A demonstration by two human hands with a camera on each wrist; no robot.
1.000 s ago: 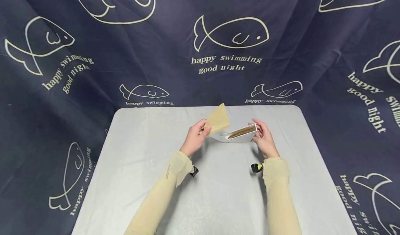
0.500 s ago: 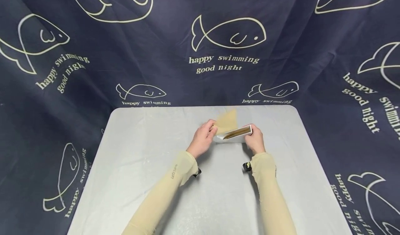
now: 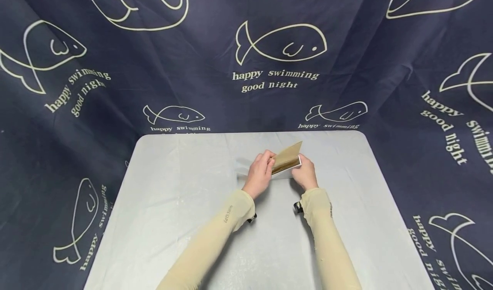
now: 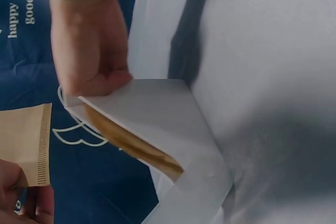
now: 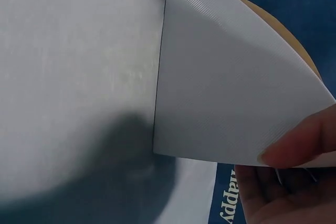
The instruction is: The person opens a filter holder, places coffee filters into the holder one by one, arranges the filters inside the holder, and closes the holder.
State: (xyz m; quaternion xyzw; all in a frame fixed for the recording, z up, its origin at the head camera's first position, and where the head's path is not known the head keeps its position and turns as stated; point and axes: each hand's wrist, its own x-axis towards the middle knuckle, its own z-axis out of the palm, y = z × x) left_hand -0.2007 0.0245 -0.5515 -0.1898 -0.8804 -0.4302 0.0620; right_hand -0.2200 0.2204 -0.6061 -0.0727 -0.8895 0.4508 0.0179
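Note:
In the head view, near the back of the table, my left hand (image 3: pixel 259 174) pinches a brown paper coffee filter (image 3: pixel 288 153) with a crimped edge, its fingers partly seen at the lower left of the left wrist view. My right hand (image 3: pixel 306 174) grips the end of a white box (image 5: pixel 226 87), thumb on the near face and fingers behind. The box is tilted and its top is open. More brown filters (image 4: pixel 131 142) stand packed inside. The held filter is just above and behind the box's mouth; its lower edge is hidden in the head view.
A light grey cloth covers the table (image 3: pixel 265 247). A dark blue curtain (image 3: pixel 215 80) with fish drawings hangs behind and at the sides. A black wrist camera (image 3: pixel 297 207) sits by the right cuff.
The left hand has brought the filter rightward and down, close over the box's mouth. The right hand and box have shifted left, and that hand now wraps the box's end more fully.

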